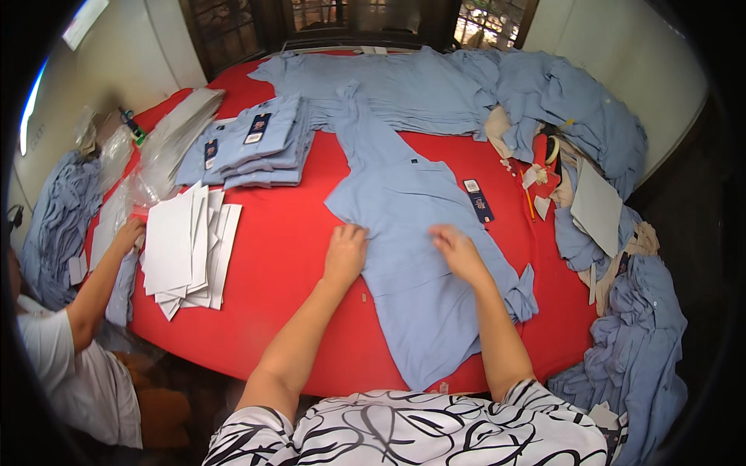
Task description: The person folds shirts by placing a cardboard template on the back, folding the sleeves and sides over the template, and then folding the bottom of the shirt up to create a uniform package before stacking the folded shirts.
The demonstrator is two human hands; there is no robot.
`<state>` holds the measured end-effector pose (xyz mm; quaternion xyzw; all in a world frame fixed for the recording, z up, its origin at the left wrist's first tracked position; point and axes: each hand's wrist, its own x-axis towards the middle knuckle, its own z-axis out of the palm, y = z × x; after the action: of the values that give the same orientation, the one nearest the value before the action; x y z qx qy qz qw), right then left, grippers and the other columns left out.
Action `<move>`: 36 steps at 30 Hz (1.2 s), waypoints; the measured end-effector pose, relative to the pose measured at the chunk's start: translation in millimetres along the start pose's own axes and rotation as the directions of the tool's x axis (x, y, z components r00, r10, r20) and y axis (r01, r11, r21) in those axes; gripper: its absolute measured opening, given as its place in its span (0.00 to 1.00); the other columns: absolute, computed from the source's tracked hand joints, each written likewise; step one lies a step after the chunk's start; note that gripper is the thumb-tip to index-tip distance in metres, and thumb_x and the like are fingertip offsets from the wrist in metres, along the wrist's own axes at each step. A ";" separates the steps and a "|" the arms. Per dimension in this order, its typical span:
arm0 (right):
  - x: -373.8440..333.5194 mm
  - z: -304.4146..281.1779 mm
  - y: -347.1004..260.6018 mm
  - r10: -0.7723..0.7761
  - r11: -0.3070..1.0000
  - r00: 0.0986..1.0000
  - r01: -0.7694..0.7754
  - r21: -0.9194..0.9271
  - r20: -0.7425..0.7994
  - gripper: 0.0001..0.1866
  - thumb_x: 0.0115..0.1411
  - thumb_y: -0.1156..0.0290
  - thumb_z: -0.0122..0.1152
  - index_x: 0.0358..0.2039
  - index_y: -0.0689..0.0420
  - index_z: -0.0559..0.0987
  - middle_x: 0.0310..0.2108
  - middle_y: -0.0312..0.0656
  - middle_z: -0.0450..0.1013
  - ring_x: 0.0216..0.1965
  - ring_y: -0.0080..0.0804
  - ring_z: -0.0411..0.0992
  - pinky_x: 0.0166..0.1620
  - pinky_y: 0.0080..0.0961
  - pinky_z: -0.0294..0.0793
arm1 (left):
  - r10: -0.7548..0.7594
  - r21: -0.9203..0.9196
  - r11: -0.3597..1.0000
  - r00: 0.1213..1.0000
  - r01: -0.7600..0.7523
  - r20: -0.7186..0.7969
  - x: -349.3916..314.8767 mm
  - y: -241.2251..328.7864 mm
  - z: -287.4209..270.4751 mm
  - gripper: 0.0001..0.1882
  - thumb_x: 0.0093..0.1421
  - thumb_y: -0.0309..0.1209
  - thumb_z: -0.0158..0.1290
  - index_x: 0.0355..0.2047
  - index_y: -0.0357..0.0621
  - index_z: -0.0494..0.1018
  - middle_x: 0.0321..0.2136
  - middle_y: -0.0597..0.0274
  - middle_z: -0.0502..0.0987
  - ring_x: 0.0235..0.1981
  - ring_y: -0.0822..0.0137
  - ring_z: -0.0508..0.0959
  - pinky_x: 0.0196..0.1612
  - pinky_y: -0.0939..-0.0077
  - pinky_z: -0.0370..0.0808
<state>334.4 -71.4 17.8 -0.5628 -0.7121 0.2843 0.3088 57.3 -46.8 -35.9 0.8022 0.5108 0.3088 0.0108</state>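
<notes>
A light blue shirt (416,256) lies spread in front of me, one long sleeve stretched away toward the far side and its lower end near the table's front edge. At the shirt's left edge my left hand (346,250) is closed, its curled fingers pinching the cloth. Over the middle of the shirt is my right hand (458,250), bent at the fingers; these are smeared by motion, so their grip is unclear. A dark hang tag (478,200) rests beside the shirt's right upper edge.
The red-covered table (287,311) holds white cards (186,248), folded shirts with tags (252,147), and a layered row of blue shirts (388,85). Heaped garments (637,326), tape (552,150) and a pencil (529,206) lie at the right. A co-worker's hand (128,231) is by the cards.
</notes>
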 end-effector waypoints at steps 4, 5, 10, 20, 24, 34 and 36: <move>79.5 10.5 49.5 -0.205 0.944 0.920 0.095 -0.316 -0.335 0.20 0.65 0.77 0.51 0.58 0.63 0.71 0.61 0.52 0.67 0.61 0.45 0.65 0.63 0.35 0.64 | 0.141 0.000 0.990 0.990 -0.141 -0.014 -26.3 39.3 -2.6 0.13 0.49 0.23 0.53 0.37 0.40 0.72 0.36 0.54 0.70 0.40 0.53 0.71 0.47 0.63 0.71; 92.0 7.3 50.4 -0.235 0.923 0.912 0.100 -0.373 -0.337 0.22 0.65 0.77 0.51 0.60 0.60 0.70 0.63 0.52 0.63 0.62 0.47 0.64 0.63 0.36 0.63 | 0.118 -0.046 0.992 0.993 -0.118 0.010 -37.0 49.4 -6.1 0.13 0.49 0.22 0.52 0.37 0.40 0.72 0.36 0.54 0.70 0.41 0.53 0.71 0.46 0.63 0.71; 88.9 56.7 5.5 -0.177 0.781 0.979 0.078 -0.619 -0.101 0.24 0.63 0.75 0.53 0.60 0.45 0.73 0.63 0.49 0.62 0.57 0.50 0.66 0.57 0.43 0.69 | 0.026 -0.218 0.976 0.990 0.005 0.141 -126.4 74.5 -48.9 0.10 0.52 0.22 0.50 0.36 0.40 0.72 0.34 0.52 0.69 0.36 0.53 0.74 0.40 0.60 0.73; -19.1 100.1 -32.1 -0.435 0.858 0.900 0.417 -0.300 0.006 0.11 0.55 0.79 0.61 0.39 0.58 0.75 0.37 0.46 0.67 0.42 0.46 0.69 0.43 0.38 0.71 | 0.021 -0.773 0.529 0.905 0.350 0.424 -204.7 107.5 -85.6 0.16 0.64 0.37 0.55 0.49 0.42 0.77 0.40 0.57 0.79 0.35 0.61 0.80 0.39 0.68 0.77; -19.1 111.8 -29.8 -0.458 0.850 0.889 0.441 -0.287 0.011 0.09 0.55 0.80 0.60 0.33 0.62 0.69 0.36 0.48 0.65 0.42 0.47 0.68 0.46 0.36 0.67 | -0.077 -0.859 0.154 0.872 0.489 0.483 -261.6 84.2 -151.5 0.18 0.65 0.37 0.56 0.51 0.41 0.77 0.39 0.60 0.82 0.38 0.71 0.80 0.42 0.75 0.76; -10.0 103.3 -19.9 -0.466 0.816 0.881 0.463 -0.347 0.080 0.09 0.63 0.78 0.54 0.44 0.64 0.74 0.39 0.48 0.68 0.42 0.45 0.69 0.46 0.34 0.68 | -0.861 0.442 -0.506 -0.462 0.741 -0.211 -635.3 76.8 -140.5 0.49 0.54 0.34 0.63 0.72 0.52 0.47 0.71 0.53 0.46 0.66 0.51 0.60 0.61 0.48 0.65; -10.6 100.0 -14.8 -0.479 0.801 0.875 0.469 -0.371 0.071 0.09 0.64 0.77 0.54 0.44 0.64 0.74 0.39 0.48 0.68 0.42 0.44 0.69 0.46 0.34 0.68 | -0.873 0.468 -0.471 -0.317 0.748 -0.371 -638.9 74.4 -142.3 0.51 0.53 0.35 0.63 0.72 0.54 0.46 0.74 0.59 0.32 0.71 0.52 0.51 0.66 0.47 0.57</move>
<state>251.1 -90.6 -37.1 -0.4190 -0.8669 0.0486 0.2654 -137.8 -652.7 -205.5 0.0287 0.9932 -0.0890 0.0698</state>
